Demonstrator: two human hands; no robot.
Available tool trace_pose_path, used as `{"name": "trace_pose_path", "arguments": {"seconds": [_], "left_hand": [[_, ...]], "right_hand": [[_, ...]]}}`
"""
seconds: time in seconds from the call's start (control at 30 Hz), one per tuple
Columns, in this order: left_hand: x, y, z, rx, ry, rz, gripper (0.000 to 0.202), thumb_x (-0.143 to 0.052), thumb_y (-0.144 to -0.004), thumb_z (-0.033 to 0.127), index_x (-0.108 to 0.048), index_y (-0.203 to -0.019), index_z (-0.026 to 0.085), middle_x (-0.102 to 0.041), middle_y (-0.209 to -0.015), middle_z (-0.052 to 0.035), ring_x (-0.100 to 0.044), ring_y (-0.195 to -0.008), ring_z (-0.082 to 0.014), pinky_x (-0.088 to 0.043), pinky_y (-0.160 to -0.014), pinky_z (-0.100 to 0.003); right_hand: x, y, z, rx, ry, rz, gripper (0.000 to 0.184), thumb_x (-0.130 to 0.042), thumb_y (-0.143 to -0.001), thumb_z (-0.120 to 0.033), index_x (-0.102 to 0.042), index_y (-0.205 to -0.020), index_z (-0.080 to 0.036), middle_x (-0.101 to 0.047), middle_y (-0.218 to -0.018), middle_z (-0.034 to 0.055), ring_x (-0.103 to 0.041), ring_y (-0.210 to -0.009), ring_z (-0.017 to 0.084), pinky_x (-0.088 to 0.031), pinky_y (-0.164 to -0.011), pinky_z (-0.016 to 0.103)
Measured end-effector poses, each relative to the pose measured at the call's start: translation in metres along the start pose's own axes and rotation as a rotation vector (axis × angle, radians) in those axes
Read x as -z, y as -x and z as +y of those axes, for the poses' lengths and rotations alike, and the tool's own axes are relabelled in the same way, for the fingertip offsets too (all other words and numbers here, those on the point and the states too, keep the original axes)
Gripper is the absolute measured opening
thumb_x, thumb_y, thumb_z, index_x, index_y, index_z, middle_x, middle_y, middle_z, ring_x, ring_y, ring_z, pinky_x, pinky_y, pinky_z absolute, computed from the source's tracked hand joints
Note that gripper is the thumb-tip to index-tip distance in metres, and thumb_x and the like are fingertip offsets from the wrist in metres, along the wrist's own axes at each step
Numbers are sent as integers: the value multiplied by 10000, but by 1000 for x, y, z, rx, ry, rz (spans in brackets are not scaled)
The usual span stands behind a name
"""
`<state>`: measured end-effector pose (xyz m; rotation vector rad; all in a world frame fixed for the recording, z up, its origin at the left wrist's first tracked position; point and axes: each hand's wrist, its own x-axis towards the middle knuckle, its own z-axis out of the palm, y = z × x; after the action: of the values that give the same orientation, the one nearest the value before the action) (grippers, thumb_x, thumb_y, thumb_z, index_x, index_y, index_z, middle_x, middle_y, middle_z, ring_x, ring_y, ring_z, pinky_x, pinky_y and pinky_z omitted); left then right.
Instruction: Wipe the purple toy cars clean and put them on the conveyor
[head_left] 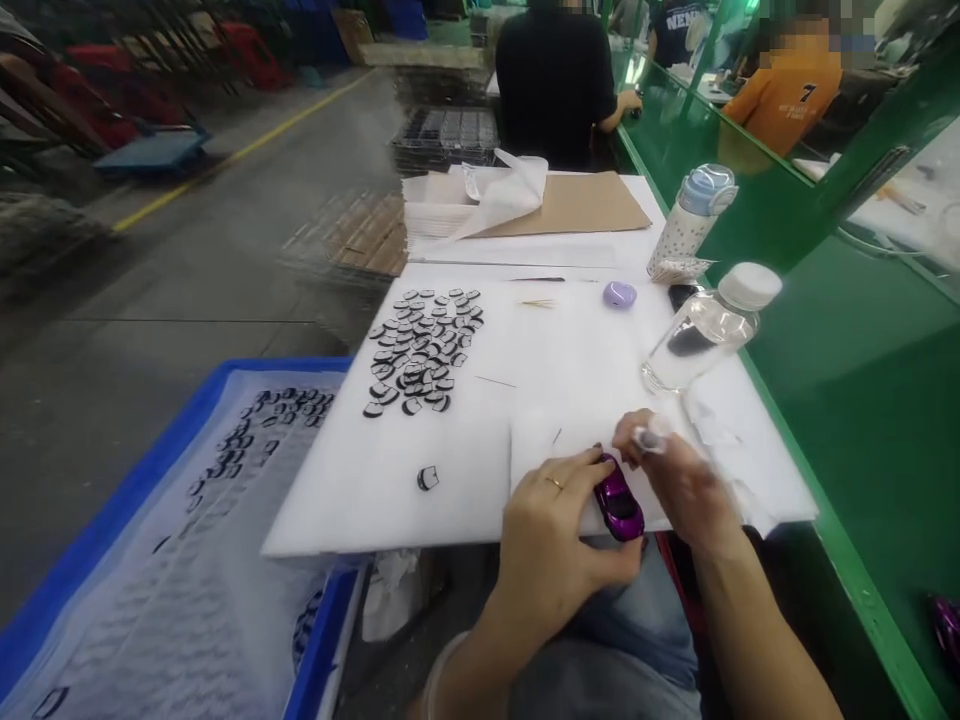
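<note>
Head view: we hold a purple toy car (619,500) at the near edge of the white board (480,470).

Our left hand (551,545) is clenched around the car; our right hand (664,465) pinches a small pale piece just above it, seemingly fitting a part. One loose black part (427,479) lies left of the grip, the pile (421,350) beyond. The bottle (701,335) crowds the far right; room opens leftward.
</note>
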<state>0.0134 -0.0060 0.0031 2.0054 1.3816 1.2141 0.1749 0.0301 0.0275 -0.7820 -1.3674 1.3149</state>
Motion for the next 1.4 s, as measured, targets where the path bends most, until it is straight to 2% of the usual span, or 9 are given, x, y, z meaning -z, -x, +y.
{"name": "trace_pose_path", "arguments": {"seconds": [0.1, 0.2, 0.37, 0.67, 0.83, 1.0, 1.13, 1.3, 1.4], "left_hand": [[-1, -2, 3, 2, 9, -4, 465, -714, -601, 211, -699, -1063, 172, -751, -1146, -95, -718, -1006, -290, -605, -867, -477], [0, -3, 4, 7, 2, -2, 441, -703, -624, 223, -700, -1062, 174, -753, -1140, -91, -721, -998, -284, -610, -859, -476], [1, -4, 4, 0, 0, -8, 439, -716, -632, 224, -689, -1068, 181, -754, -1137, -86, -721, -985, -277, -615, -848, -467], [0, -3, 2, -11, -11, 8, 430, -721, -618, 235, -694, -1044, 181, -758, -1123, -93, -725, -977, -285, -617, -834, -472], [-1, -2, 2, -18, -28, -4, 443, -718, -617, 237, -698, -1055, 174, -757, -1129, -94, -725, -988, -285, -614, -845, -477], [0, -2, 2, -22, -26, -6, 436, -712, -619, 234, -707, -1046, 148, -757, -1120, -108, -724, -991, -288, -614, -834, -473], [1, -2, 2, -17, -30, -19, 444, -729, -619, 231, -697, -1055, 157, -756, -1130, -105, -723, -1001, -290, -614, -838, -474], [1, -1, 1, -13, -29, -26, 453, -747, -621, 248, -680, -1066, 187, -754, -1145, -92, -724, -1004, -297, -615, -835, -479], [1, -1, 1, -11, -23, -23, 451, -752, -621, 260, -678, -1060, 189, -753, -1148, -94, -724, -1004, -302, -614, -833, -486]], "right_hand": [[-1, 4, -11, 61, -264, -52, 660, -393, -831, -831, -450, -614, -210, -373, -580, -18, -329, -550, 139, -327, -573, 321], [-5, 5, -21, 32, -557, -118, 680, -415, -828, -801, -288, -544, -196, -169, -458, -52, -184, -448, 107, -238, -481, 303], [-12, -1, -13, -10, -712, -149, 638, -404, -841, -741, -280, -533, -197, -148, -423, -51, -153, -414, 95, -183, -443, 299], [-14, -3, -12, -32, -666, -181, 646, -428, -788, -767, -250, -525, -204, -112, -399, -55, -129, -395, 96, -175, -433, 293], [-14, -2, -12, -15, -603, -182, 629, -385, -789, -768, -235, -544, -209, -113, -417, -53, -130, -399, 104, -196, -447, 296], [-15, -1, -12, 15, -519, -146, 637, -370, -776, -785, -242, -540, -207, -113, -425, -45, -178, -402, 116, -215, -453, 302], [-21, 2, -16, 63, -474, -128, 628, -431, -775, -759, -264, -518, -211, -145, -421, -47, -196, -408, 114, -213, -484, 310], [-23, 11, -22, 55, -372, -133, 637, -549, -854, -664, -266, -509, -211, -207, -428, -50, -207, -435, 117, -230, -520, 321], [-21, 16, -23, 41, -318, -133, 655, -566, -851, -699, -282, -527, -205, -238, -441, -44, -230, -459, 124, -243, -536, 319]]}}
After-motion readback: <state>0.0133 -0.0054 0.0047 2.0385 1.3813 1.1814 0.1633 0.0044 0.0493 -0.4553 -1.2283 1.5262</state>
